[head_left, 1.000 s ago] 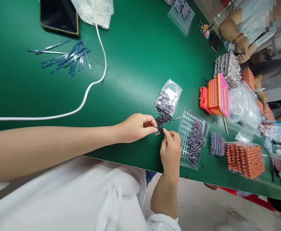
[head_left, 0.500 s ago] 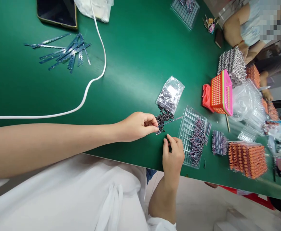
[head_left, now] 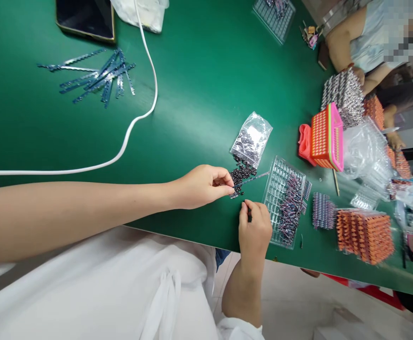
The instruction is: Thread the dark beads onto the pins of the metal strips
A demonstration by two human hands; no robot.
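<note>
My left hand (head_left: 206, 186) pinches a thin dark strip (head_left: 254, 178), whose far end reaches the rim of a clear compartment tray (head_left: 273, 198). Below and to its right, my right hand (head_left: 256, 226) has thumb and forefinger pressed together; what they hold, if anything, is too small to name. Small dark beads (head_left: 240, 172) lie in a heap beside my left fingertips, in front of a clear plastic bag (head_left: 252, 137) with more beads. Many thin purplish-dark pieces (head_left: 289, 208) are piled on the tray's right part.
A white cable (head_left: 131, 125) curves across the green table (head_left: 192, 94). Blue strips (head_left: 103, 78) and a phone (head_left: 86, 19) lie at upper left. On the right are an orange basket (head_left: 322, 137), stacked orange pieces (head_left: 364, 233) and clear plastic (head_left: 362, 148). Another person's arm (head_left: 344, 38) is at upper right.
The fingertips of my right hand have closed together and tilted slightly. My left hand still holds the strip in nearly the same place. The view has shifted slightly.
</note>
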